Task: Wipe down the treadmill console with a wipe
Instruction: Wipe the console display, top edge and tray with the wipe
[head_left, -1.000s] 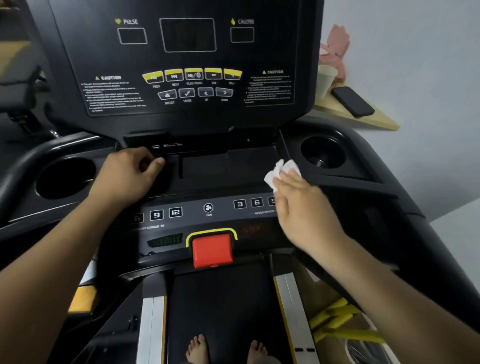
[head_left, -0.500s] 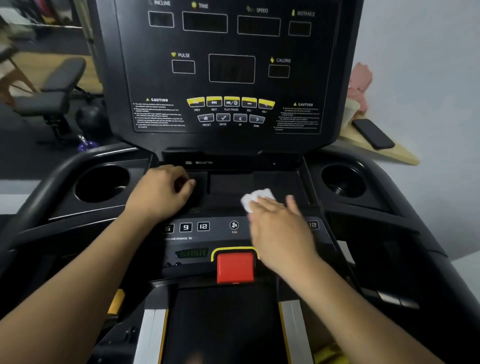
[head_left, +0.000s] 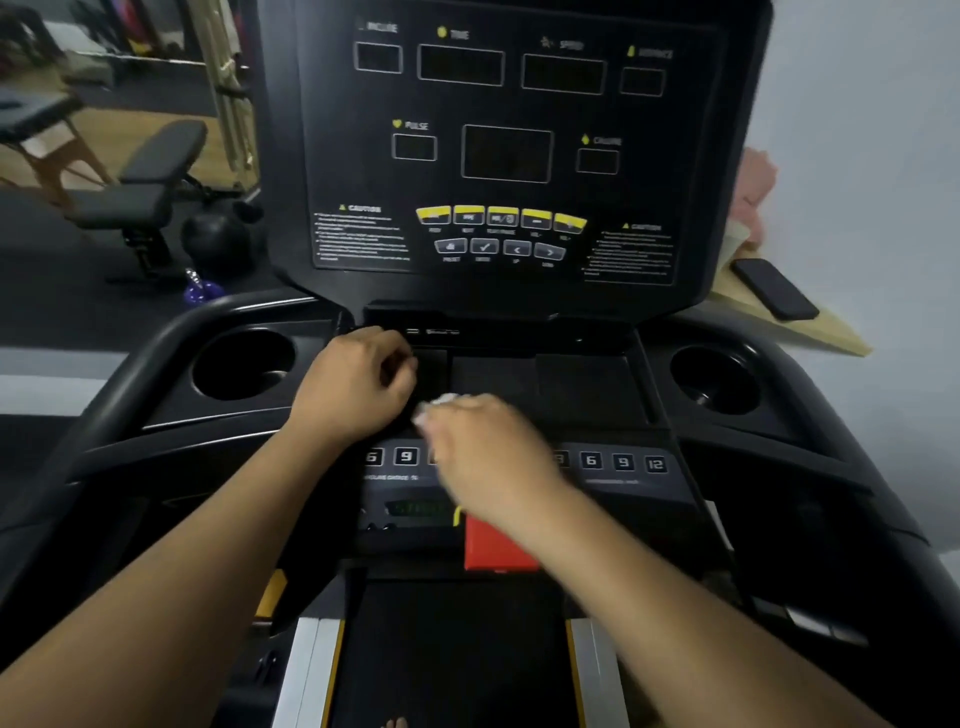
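The black treadmill console (head_left: 582, 389) fills the middle of the head view, with its upright display panel (head_left: 509, 156) behind and a row of number keys in front. My right hand (head_left: 483, 457) presses a white wipe (head_left: 439, 404) flat on the lower console shelf, near its left part; only a small edge of the wipe shows past my fingers. My left hand (head_left: 358, 384) rests with curled fingers on the left of the same shelf, just beside the wipe. It holds nothing that I can see.
Round cup holders sit at the left (head_left: 244, 364) and right (head_left: 714, 382) of the console. A red stop button (head_left: 496, 545) lies below my right wrist. A dark phone (head_left: 774, 288) lies on a wooden board at the right. A weight bench (head_left: 140, 197) and kettlebell stand at the left.
My right hand has slid the wipe leftward across the console shelf, from its right side to close beside my left hand. The view has tilted upward, showing more of the display panel.
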